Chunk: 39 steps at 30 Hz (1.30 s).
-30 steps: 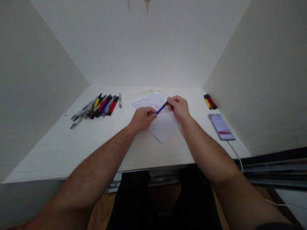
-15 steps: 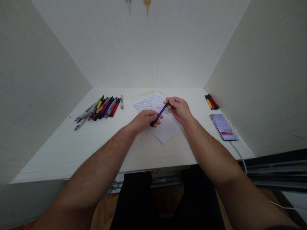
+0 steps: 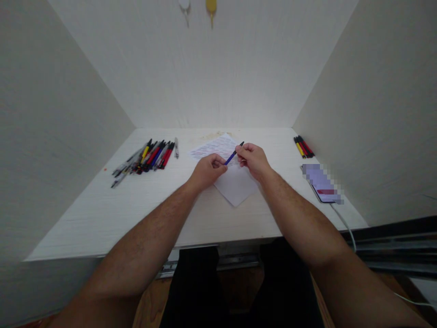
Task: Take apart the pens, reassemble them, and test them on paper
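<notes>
A blue pen with a black end [image 3: 231, 157] slants up to the right between my two hands, above the sheets of paper. My left hand [image 3: 209, 170] is closed on its lower end, which the fingers hide. Near the upper black end, my right hand [image 3: 251, 158] pinches the pen between thumb and fingers. Below the hands lies a blank white sheet [image 3: 235, 187]. Behind it, another sheet [image 3: 218, 146] is covered with scribbled lines.
On the left of the white table [image 3: 102, 218] lies a pile of mixed pens [image 3: 146, 157], with a clear pen [image 3: 176, 148] beside it. Several red and yellow pens [image 3: 303, 146] lie at the right, behind a phone [image 3: 321, 183] with a white cable [image 3: 344, 223].
My left hand has closed over the pen's lower end, which showed before. The right fingers have shifted down slightly from the black tip. The whole view has moved a little.
</notes>
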Each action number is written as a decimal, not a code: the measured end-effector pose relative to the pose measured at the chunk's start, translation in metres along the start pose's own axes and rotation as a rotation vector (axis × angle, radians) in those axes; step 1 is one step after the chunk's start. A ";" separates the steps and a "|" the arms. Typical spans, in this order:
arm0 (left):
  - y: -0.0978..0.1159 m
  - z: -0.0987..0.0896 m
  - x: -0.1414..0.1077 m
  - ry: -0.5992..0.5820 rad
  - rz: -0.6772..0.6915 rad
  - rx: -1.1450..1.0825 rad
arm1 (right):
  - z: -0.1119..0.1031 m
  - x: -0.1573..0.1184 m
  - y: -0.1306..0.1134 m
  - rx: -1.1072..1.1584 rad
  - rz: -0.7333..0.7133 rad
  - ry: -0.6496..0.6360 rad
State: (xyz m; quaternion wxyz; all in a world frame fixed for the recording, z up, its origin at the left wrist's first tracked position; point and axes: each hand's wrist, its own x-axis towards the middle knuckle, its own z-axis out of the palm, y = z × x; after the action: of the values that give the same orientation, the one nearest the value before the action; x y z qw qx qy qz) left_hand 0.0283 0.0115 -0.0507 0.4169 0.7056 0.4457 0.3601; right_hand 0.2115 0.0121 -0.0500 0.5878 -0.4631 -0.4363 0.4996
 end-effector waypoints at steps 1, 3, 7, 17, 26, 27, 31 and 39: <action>0.001 0.000 -0.001 -0.002 0.013 0.017 | 0.000 0.000 0.000 -0.012 -0.008 -0.001; 0.002 0.001 -0.002 -0.006 0.024 0.033 | 0.000 -0.001 0.000 -0.022 -0.021 0.000; 0.003 0.001 -0.003 -0.047 -0.007 0.022 | -0.001 0.000 -0.002 0.000 -0.025 -0.024; 0.008 0.000 -0.005 -0.201 -0.175 -0.339 | -0.002 -0.003 -0.004 0.090 -0.065 -0.136; 0.004 0.001 -0.004 -0.162 -0.146 -0.424 | 0.000 -0.008 -0.009 0.155 0.011 -0.202; 0.002 0.001 -0.003 -0.139 -0.129 -0.414 | 0.001 -0.008 -0.009 0.139 0.017 -0.186; -0.002 0.002 0.000 -0.069 -0.093 -0.348 | 0.003 -0.007 -0.004 0.056 0.023 -0.120; -0.005 0.003 -0.001 -0.052 -0.088 -0.275 | 0.001 -0.004 0.000 0.034 -0.007 -0.079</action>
State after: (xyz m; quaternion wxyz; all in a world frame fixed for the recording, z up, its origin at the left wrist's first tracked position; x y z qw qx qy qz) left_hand 0.0292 0.0110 -0.0571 0.5367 0.6305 0.4117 0.3806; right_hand 0.2100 0.0087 -0.0496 0.5796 -0.4312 -0.4522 0.5231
